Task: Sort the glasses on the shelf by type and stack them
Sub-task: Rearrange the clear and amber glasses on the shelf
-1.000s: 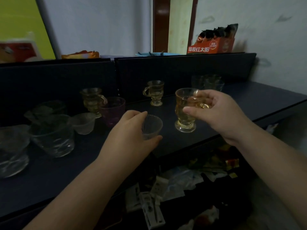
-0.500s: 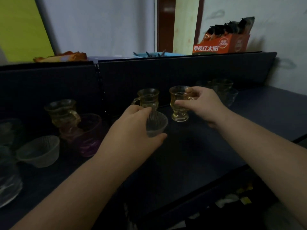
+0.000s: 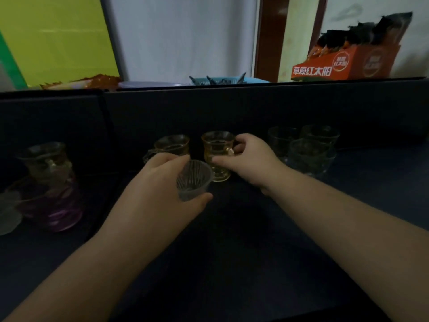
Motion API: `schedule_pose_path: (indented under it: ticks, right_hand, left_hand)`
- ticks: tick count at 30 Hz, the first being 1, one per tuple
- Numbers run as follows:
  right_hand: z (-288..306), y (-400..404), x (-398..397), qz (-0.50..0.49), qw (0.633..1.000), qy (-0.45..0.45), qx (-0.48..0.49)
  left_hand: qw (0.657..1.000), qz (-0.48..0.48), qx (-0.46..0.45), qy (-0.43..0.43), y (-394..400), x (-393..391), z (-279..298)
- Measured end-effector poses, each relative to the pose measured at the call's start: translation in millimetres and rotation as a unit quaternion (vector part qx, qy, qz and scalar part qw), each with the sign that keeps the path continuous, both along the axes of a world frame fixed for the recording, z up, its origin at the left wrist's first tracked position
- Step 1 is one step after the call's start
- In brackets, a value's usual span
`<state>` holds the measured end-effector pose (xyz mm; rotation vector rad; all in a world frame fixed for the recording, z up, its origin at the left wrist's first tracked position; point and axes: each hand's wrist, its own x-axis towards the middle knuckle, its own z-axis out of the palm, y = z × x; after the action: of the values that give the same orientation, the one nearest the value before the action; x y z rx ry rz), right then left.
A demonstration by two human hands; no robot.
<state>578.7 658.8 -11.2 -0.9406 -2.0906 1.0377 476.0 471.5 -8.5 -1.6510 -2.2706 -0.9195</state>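
Sorting looks only partly done on the dark blue shelf (image 3: 267,228). The right hand (image 3: 249,159) holds a small amber glass cup with a handle and foot (image 3: 217,156), fingers pinched at its handle, and the cup stands on or just above the shelf, just beside a second amber handled cup (image 3: 171,145) at the back panel. The left hand (image 3: 160,189) grips a little clear ribbed glass cup (image 3: 193,180), fingers and thumb curled round it, held above the shelf in front of those two. To the right, a cluster of clear glass cups (image 3: 306,149) sits close together; whether any are nested I cannot tell. Far left, a third amber cup (image 3: 44,161) sits in or behind a purple glass bowl (image 3: 53,205), so mixed types remain to separate, and no amber stack shows yet.
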Motion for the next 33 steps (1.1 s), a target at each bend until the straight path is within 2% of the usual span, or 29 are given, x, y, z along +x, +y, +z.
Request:
schedule_pose_path:
  ticks: [2,8,12,18,25,33]
  right_hand:
    - [9.0,-2.0,24.8,0.015,0.999,-0.030,0.036]
    - [31.7,-6.4,126.6,0.079,0.984,-0.038,0.155]
    - [35.3,23.0,191.3,0.040,0.973,-0.060,0.218]
    - [30.8,85.3,284.8,-0.040,0.938,-0.170,0.301]
    - [20.1,127.1,373.7,-0.108,0.914,-0.247,0.303]
    - [9.0,147.7,426.2,-0.136,0.912,-0.265,0.283]
  left_hand:
    - [1.000,0.012,-0.001,0.001,8.2,16.3,0.7]
    - [0.999,0.038,-0.006,0.003,33.0,69.5,6.0]
    - [1.000,0.019,0.002,0.016,57.4,117.1,12.4]
    - [0.998,-0.051,-0.001,0.032,108.5,194.7,20.1]
    - [0.990,-0.139,-0.022,0.015,200.3,269.0,19.9]
    - [0.989,-0.108,-0.092,-0.031,333.1,296.5,-3.8]
